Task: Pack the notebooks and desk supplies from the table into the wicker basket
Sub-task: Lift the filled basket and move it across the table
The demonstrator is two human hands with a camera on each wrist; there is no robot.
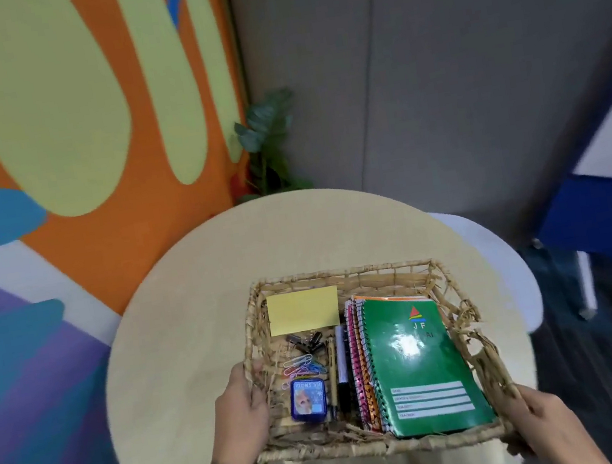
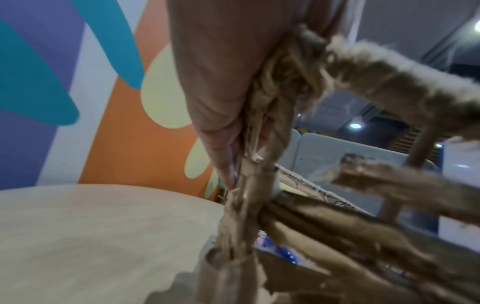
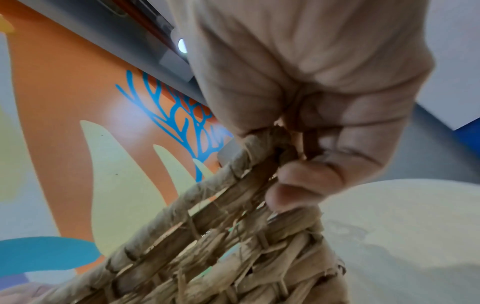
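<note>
The wicker basket [image 1: 347,276] sits at the near side of the round table [image 1: 196,307], its front edge over the table's rim. Inside lie a green spiral notebook [image 1: 421,365] on top of other notebooks, a yellow sticky pad [image 1: 303,310], black binder clips [image 1: 307,341], coloured paper clips [image 1: 300,365], a blue tin [image 1: 308,398] and pens [image 1: 341,369]. My left hand [image 1: 240,412] grips the basket's left rim [image 2: 259,115]. My right hand [image 1: 543,422] grips its right near corner [image 3: 259,156], fingers curled round the weave.
A white chair [image 1: 500,266] stands behind the table on the right. A potted plant [image 1: 271,145] is in the corner by the orange mural wall [image 1: 85,145]. A blue frame [image 1: 603,215] rises at the right.
</note>
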